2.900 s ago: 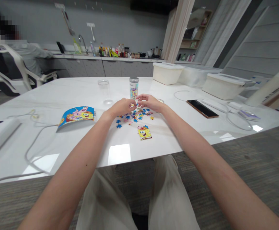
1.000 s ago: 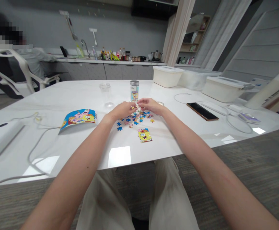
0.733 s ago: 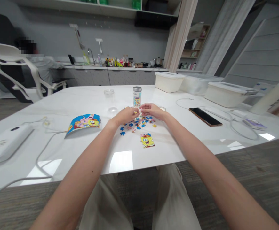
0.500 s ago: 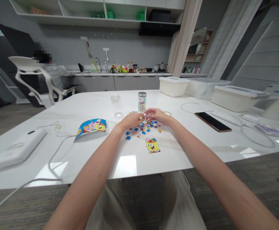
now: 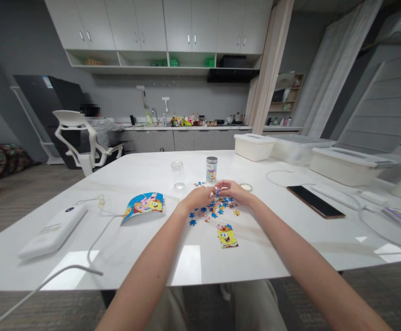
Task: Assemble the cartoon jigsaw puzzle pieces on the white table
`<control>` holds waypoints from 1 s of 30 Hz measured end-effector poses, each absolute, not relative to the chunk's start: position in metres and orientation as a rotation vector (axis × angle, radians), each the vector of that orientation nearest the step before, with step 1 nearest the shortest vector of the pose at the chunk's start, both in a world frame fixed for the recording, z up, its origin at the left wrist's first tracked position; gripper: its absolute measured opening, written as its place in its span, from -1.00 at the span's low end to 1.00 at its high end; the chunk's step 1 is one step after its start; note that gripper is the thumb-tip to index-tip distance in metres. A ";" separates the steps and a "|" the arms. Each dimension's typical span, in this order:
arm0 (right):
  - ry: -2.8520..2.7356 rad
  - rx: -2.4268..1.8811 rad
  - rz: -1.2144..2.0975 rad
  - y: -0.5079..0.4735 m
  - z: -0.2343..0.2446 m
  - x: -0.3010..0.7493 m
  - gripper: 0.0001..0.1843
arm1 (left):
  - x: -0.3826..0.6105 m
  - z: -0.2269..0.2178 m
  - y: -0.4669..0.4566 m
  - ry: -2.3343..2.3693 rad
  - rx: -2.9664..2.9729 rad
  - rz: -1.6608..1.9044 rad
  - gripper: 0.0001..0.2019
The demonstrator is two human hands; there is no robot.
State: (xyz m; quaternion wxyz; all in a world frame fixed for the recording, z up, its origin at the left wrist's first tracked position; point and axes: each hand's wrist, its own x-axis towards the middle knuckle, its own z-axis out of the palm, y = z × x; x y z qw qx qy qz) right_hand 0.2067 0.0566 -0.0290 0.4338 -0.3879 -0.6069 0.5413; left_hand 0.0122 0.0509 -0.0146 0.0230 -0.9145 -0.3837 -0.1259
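My left hand (image 5: 199, 198) and my right hand (image 5: 234, 191) meet over a loose heap of jigsaw puzzle pieces (image 5: 224, 202) on the white table. The right fingers are pinched at a small blue puzzle piece (image 5: 217, 193). Beside them, the left fingers are curled closed, and what they hold is hidden. Nearer me lies a joined puzzle section (image 5: 227, 236) with a yellow cartoon face. Several more pieces (image 5: 199, 184) lie behind the left hand. A printed cartoon sheet (image 5: 146, 205), curved upward, rests to the left.
Behind the hands stand a lidded can (image 5: 212, 170) and a clear jar (image 5: 177, 175); a round lid (image 5: 246, 187) lies by my right hand. A phone (image 5: 315, 201), cables and storage boxes (image 5: 254, 147) occupy the right. A white device (image 5: 54, 231) lies left. A person (image 5: 102, 131) sits beyond.
The camera view has tilted up and shifted left, so everything appears lower and further right. My hands stay together over the pieces, and a blue piece now shows between the fingertips.
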 end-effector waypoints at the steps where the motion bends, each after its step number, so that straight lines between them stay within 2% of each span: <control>1: -1.509 -0.973 1.360 0.057 -0.030 0.207 -0.62 | 0.012 -0.015 0.051 -1.186 -2.817 -0.381 -0.75; 10: -1.538 -0.919 1.313 0.067 -0.031 0.205 -0.71 | 0.008 -0.008 0.042 -1.158 -2.652 -0.310 -0.69; 18: -1.564 -0.941 1.288 0.065 -0.026 0.201 -0.63 | 0.013 -0.014 0.036 -1.121 -2.537 -0.241 -0.71; 23: -1.557 -1.008 1.216 0.069 -0.029 0.203 -0.65 | 0.016 -0.014 0.035 -1.105 -2.503 -0.239 -0.67; 30: -1.491 -0.968 1.302 0.070 -0.035 0.202 -0.66 | 0.015 -0.013 0.036 -1.078 -2.493 -0.246 -0.68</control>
